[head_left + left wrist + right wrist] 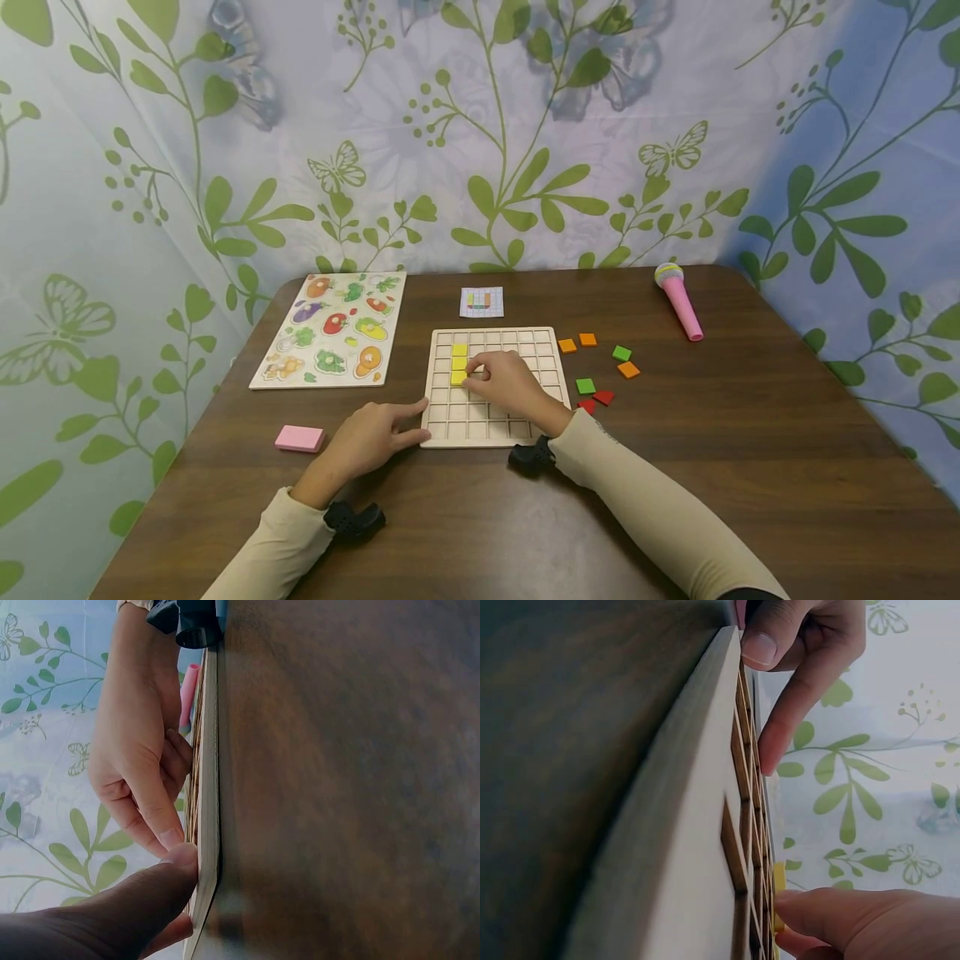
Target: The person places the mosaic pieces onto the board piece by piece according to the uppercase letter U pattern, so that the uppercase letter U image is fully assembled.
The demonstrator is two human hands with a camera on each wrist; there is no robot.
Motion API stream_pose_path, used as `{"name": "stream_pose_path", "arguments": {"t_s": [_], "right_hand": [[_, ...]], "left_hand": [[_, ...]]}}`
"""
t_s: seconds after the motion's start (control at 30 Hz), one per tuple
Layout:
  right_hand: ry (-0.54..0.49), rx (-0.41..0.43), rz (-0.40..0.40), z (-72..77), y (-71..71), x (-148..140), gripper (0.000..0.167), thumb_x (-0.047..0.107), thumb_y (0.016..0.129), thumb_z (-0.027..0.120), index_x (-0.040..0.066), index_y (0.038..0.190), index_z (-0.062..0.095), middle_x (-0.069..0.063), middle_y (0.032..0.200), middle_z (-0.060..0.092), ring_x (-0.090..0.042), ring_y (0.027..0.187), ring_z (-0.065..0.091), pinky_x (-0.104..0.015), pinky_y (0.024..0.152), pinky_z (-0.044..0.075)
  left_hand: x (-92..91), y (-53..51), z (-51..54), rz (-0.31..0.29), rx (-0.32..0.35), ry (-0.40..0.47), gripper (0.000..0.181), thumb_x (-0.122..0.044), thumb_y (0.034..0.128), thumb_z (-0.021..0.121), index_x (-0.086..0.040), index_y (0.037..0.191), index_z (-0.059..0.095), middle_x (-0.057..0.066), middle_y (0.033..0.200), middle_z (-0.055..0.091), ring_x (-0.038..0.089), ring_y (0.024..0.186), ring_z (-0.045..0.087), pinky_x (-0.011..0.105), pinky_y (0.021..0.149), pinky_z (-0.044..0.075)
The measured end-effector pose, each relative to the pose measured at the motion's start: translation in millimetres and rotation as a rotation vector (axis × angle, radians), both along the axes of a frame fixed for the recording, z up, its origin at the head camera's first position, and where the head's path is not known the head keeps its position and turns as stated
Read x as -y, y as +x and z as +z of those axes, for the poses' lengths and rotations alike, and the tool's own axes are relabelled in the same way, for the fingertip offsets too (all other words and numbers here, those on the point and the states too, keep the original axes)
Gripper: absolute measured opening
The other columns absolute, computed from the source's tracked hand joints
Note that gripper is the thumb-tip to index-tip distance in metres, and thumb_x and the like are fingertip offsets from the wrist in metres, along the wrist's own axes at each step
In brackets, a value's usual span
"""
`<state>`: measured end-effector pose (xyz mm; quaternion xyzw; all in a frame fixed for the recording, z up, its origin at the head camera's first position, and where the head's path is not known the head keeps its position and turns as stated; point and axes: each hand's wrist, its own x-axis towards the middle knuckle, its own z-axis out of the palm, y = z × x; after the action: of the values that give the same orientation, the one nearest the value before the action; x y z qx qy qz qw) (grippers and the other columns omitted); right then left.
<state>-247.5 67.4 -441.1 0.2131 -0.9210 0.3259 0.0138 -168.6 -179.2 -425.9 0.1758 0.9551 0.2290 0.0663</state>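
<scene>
dark wooden table (480, 525), square wooden grid board (477, 431) on top, left hand (372, 437) touching its left edge with fingers extended, right hand (512, 385) pinching the lowest yellow tile (456, 378) in a column on the board's left half, loose orange, green and red tiles (585, 386) at right

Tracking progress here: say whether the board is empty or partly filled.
Partly filled: yellow tiles lie on the board, much of it bare.

3 yel tiles (459, 364), 3 orng (628, 369), 2 grn (585, 387), 2 red (603, 398)
</scene>
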Motion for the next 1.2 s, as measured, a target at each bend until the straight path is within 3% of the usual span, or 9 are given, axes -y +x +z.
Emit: {"name": "stream_pose_path", "arguments": {"t_s": [0.8,1.2], "right_hand": [[-0.019,0.007,-0.015,-2.9,0.5,-0.1,0.017,0.028,0.091,0.077,0.016,0.103,0.079,0.009,0.070,0.062,-0.011,0.061,0.054,-0.031,0.060,0.044],[-0.037,0.006,0.018,-1.6,-0.7,-3.4,0.016,0.029,0.092,0.077,0.017,0.103,0.080,0.007,0.066,0.058,-0.011,0.058,0.050,-0.030,0.058,0.042]], "left_hand": [[0.8,-0.4,-1.8,-0.003,0.001,0.000,0.058,-0.043,0.0920,0.075,-0.020,0.144,0.061,-0.008,0.053,0.041,0.008,0.049,0.033,0.027,0.049,0.030],[0.8,0.8,-0.3,0.005,-0.008,0.003,0.058,-0.043,0.0916,0.076,-0.020,0.143,0.062,-0.007,0.054,0.043,0.008,0.049,0.035,0.027,0.049,0.031]]}}
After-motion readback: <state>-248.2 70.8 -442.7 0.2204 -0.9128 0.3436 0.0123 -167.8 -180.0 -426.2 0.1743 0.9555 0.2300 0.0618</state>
